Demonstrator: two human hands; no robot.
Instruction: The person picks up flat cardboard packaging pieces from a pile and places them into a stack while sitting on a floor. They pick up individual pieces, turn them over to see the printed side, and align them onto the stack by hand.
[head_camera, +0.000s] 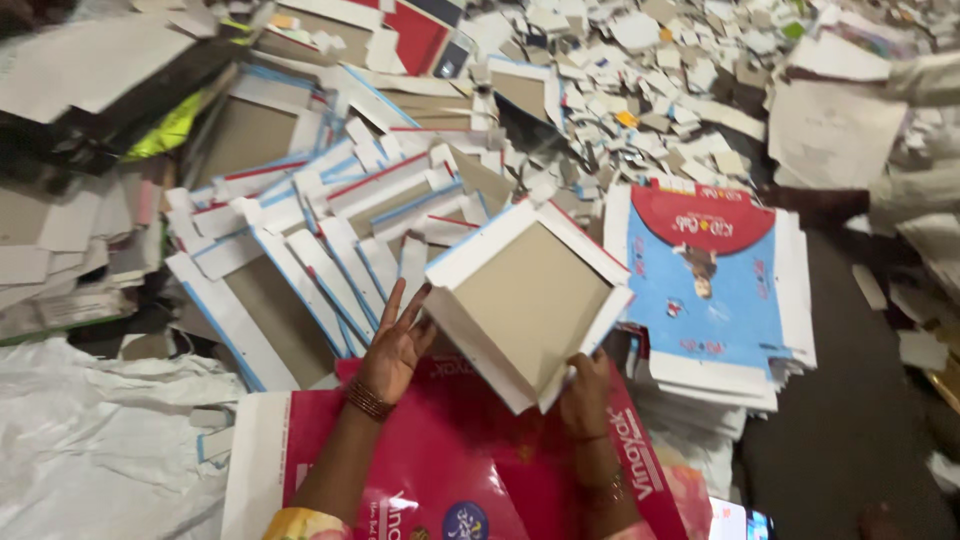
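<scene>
R hand (586, 392) pinches folded box tray (527, 300) at near corner; L hand (397, 345) splayed open beside it. One-corner grip w/ no L support: tray could tip.

Dark floor (850, 420) under heaped cardboard scraps (640, 90), fanned box blanks (330, 230), blue printed sheet stack (710, 280)

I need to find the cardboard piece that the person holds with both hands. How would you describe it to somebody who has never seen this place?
Start at the big pink printed sheet lying under the person's arms. Just above it, the right hand grips a square brown board, and the open left hand touches its left edge. Unlike the flat boards fanned out to the left, it is lifted, tilted like a diamond, with white folded borders.
</scene>
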